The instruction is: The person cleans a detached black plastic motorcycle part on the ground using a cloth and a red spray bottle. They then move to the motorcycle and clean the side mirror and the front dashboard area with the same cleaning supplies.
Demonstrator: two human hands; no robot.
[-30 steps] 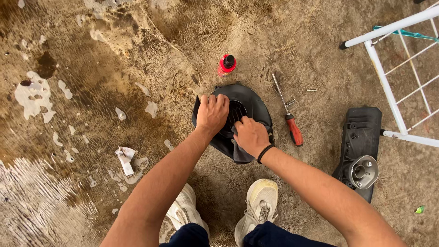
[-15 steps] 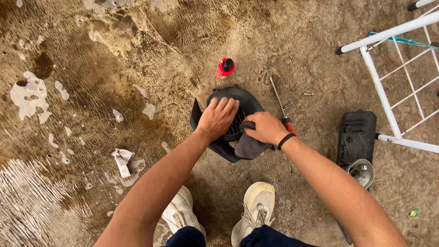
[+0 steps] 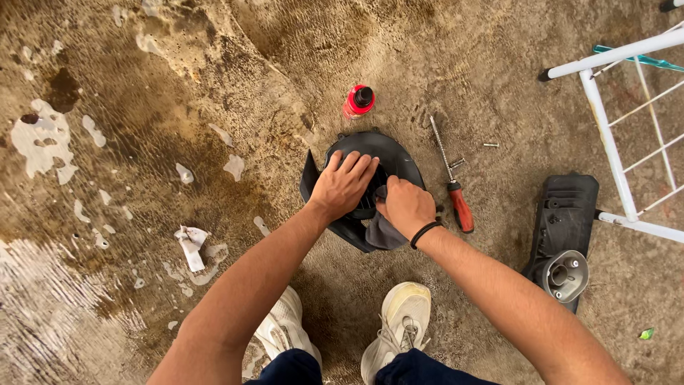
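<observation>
Two hands work one part: your left hand point(image 3: 344, 187) lies flat with fingers spread on the black plastic cover point(image 3: 388, 153), while your right hand point(image 3: 405, 205) bunches its fingers tight on a dark cloth point(image 3: 383, 232) pressed against it. Much of the cover, which rests on the stained concrete floor point(image 3: 142, 107), is hidden beneath your hands. Just beside it lie a red-handled screwdriver point(image 3: 452, 187) and a red bottle point(image 3: 358, 101).

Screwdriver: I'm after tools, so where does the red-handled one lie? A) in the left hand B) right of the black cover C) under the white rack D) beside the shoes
B: the screwdriver lies on the ground just right of the black cover, near the right hand, with nobody holding it.
</observation>
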